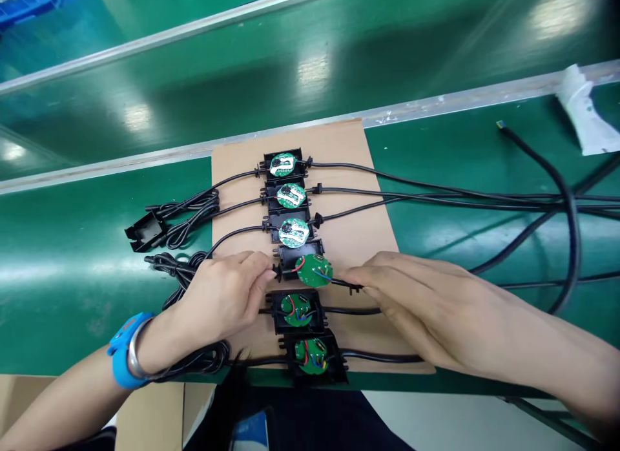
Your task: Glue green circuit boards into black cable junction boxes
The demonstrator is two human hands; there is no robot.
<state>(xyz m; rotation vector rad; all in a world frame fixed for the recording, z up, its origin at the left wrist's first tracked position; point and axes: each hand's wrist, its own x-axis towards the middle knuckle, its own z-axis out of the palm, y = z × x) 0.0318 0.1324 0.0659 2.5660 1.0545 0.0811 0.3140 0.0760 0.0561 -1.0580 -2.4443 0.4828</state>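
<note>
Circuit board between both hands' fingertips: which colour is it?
The circuit board is green, best seen in head view.

Circuit boards (311,279): green, three with white patches
Wires (305,354): red, blue
Boxes (292,252): black
Cables (573,231): black
Cardboard (336,144): plain tan
Table (72,244): green
Wristband (121,357): blue

circuit board (314,272): green, roundish, with red wire (299,264) and blue wire (323,276) | pose: over right part of black housing (289,255), going past its edge | housing: open, fourth from far end in the row | right cable (343,283): black, its strain relief (356,288) is outside the housing
</note>
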